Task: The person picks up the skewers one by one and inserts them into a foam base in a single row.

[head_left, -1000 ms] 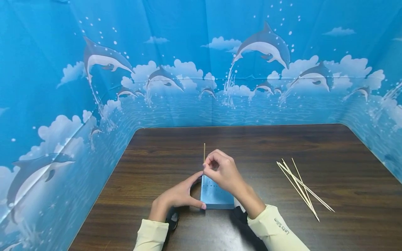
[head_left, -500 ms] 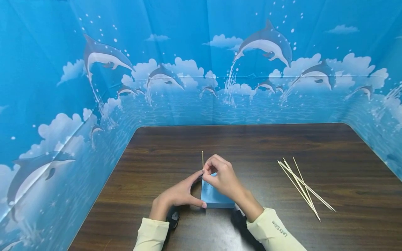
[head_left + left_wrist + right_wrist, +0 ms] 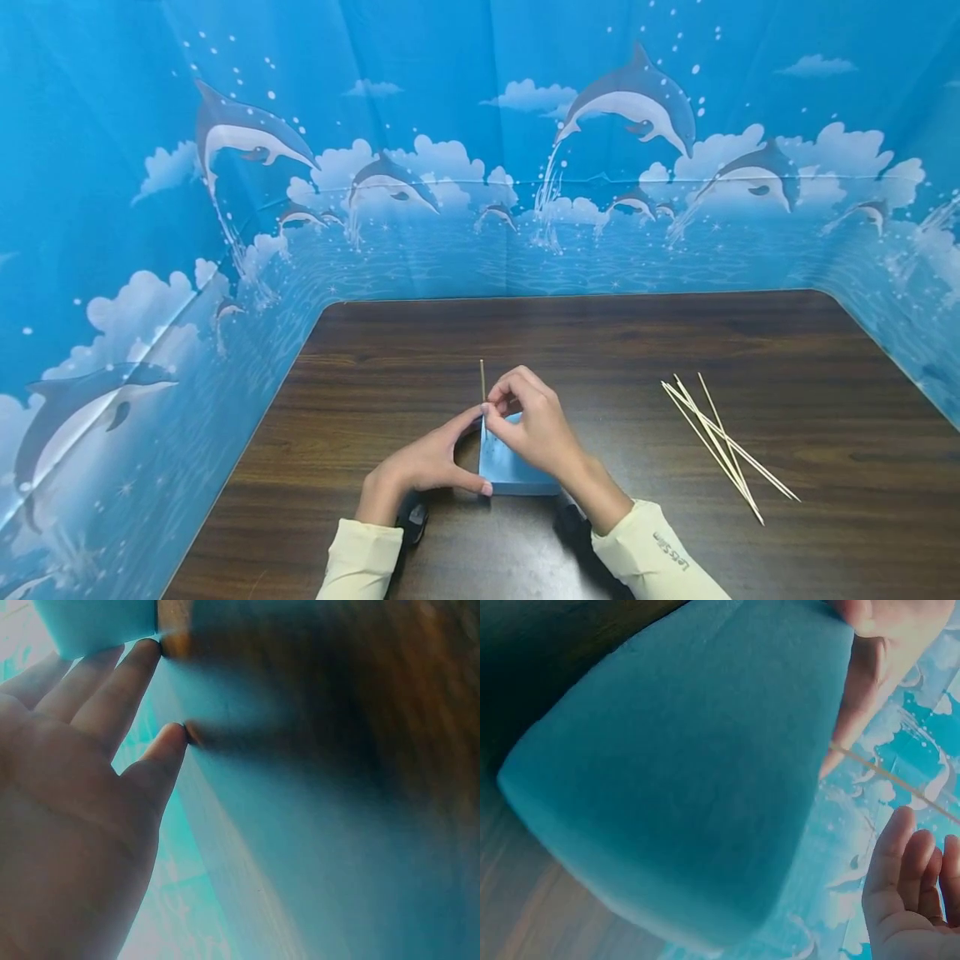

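Observation:
A blue block (image 3: pixel 517 467) with small holes in its top lies on the table before me. A thin wooden skewer (image 3: pixel 482 383) stands upright at its far left corner. My left hand (image 3: pixel 427 458) holds the block, thumb at the near left corner and a forefinger at the far end. Several straight fingers of it (image 3: pixel 112 690) show beside the block in the left wrist view. My right hand (image 3: pixel 532 417) hovers over the block, its thumb and forefinger close beside the skewer. In the right wrist view, these loosely bent fingers (image 3: pixel 915 862) stand slightly apart from the skewer (image 3: pixel 900 782).
Several loose skewers (image 3: pixel 723 450) lie crossed on the brown wooden table (image 3: pixel 615 333), right of the block. A dolphin-printed curtain (image 3: pixel 450 167) hangs behind and along the sides. A small black device (image 3: pixel 412 521) sits under the left wrist.
The skewer went lower into the block under my right fingers, then stayed at that height. The right thumb and forefinger now sit slightly off it. My left hand kept its place.

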